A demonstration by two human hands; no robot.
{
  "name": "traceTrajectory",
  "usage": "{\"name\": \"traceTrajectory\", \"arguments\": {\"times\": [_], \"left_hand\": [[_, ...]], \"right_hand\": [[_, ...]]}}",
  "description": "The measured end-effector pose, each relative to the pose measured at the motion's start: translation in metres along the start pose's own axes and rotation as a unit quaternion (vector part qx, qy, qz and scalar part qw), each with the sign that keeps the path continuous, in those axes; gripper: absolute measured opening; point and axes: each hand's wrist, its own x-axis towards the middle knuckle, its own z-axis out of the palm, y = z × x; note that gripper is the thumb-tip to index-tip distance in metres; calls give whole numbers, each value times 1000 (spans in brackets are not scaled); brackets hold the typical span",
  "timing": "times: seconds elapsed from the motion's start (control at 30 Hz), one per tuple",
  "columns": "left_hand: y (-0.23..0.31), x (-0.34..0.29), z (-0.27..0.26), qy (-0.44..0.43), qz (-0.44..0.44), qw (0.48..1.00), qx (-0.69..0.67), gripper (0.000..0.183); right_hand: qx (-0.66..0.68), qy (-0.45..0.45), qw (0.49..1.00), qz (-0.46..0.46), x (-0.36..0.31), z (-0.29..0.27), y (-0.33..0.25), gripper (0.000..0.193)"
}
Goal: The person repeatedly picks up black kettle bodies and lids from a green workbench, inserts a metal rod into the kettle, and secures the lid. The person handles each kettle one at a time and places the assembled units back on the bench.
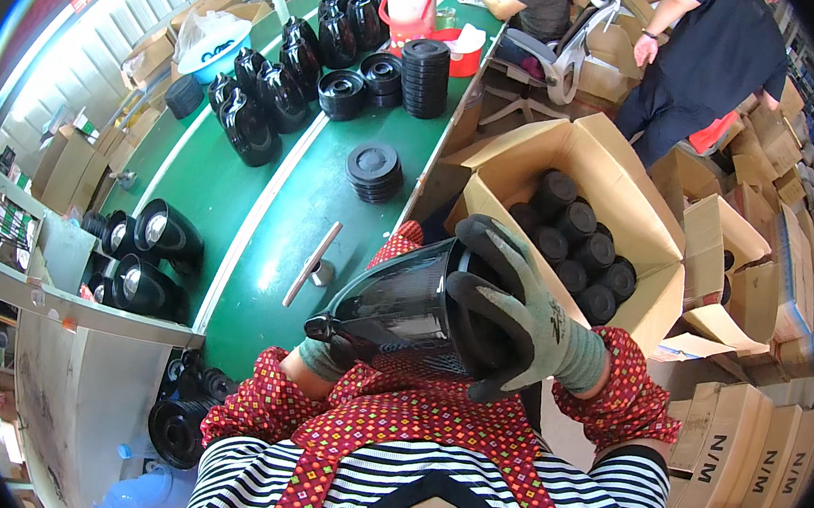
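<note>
Level in front of my chest lies a glossy black jug body [402,303], its spout end toward the left. My left hand [321,358], in a grey-green glove, is wrapped round it from beneath and behind, its fingers partly hidden. At the wide end, my gloved right hand [520,315] grips a black round base [480,336] with fingers spread across its rim. The base sits against the jug's end; whether it is fully seated I cannot tell. On the green table beyond stands a stack of black discs [374,173].
A T-handled tool [312,266] stands on the green table [260,239]. More jug bodies [247,123] and ring stacks [426,77] are farther along. To the right, an open carton [649,215] holds several black round pieces. Two people are beyond, one seated, one standing [709,68].
</note>
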Motion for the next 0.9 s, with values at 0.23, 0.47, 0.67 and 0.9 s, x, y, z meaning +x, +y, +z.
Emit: {"name": "traceTrajectory", "arguments": {"times": [0.23,0.47,0.67,0.9], "left_hand": [[-20,-5,-15,106,-41,983,-143,57],[-101,-28,0,143,43,975,-165,51],[-127,-49,6,201,-146,968,41,36],[-6,-87,-31,60,-164,872,458,40]], "right_hand": [[22,102,994,41,5,15,4,73],[296,188,885,306,-7,38,30,54],[335,125,843,403,-67,27,139,44],[303,38,862,404,-85,74,184,32]]}}
